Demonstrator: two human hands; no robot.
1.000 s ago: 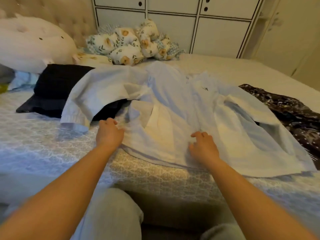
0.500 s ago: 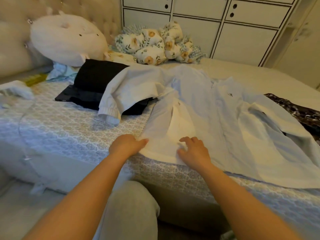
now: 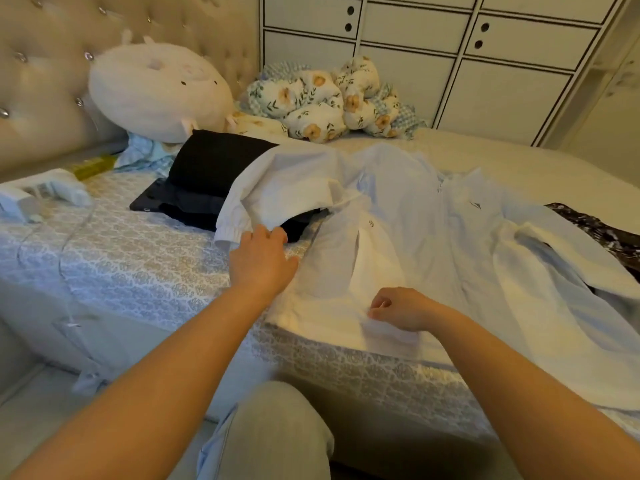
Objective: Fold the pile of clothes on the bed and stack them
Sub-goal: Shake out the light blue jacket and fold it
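Nearest you, your right hand (image 3: 398, 308) rests on the hem of the pale blue shirt (image 3: 426, 244), its fingers curled and seemingly pinching a little fabric close to the bed (image 3: 145, 271) edge, though the pinch itself is hard to make out. Your left hand (image 3: 261, 261) reaches out with relaxed, loosely spread fingers that hold nothing, its fingertips at the cuff of the shirt's sleeve (image 3: 277, 192). The shirt lies spread open across the mattress, and that sleeve is draped over the black folded clothes (image 3: 211, 178) beyond it. That overlap looks like the main risk: if you pull the sleeve inward carelessly, it may drag or skew the dark stack underneath. The hem also sits near the bed edge, so a tug toward you could slide the shirt off. To the right, a dark patterned garment (image 3: 599, 230) lies partly beneath the shirt and might get caught up in a fold. No bin or basket is visible; farther back a round plush cushion (image 3: 156, 91) and floral bedding (image 3: 329, 98) sit against the headboard.
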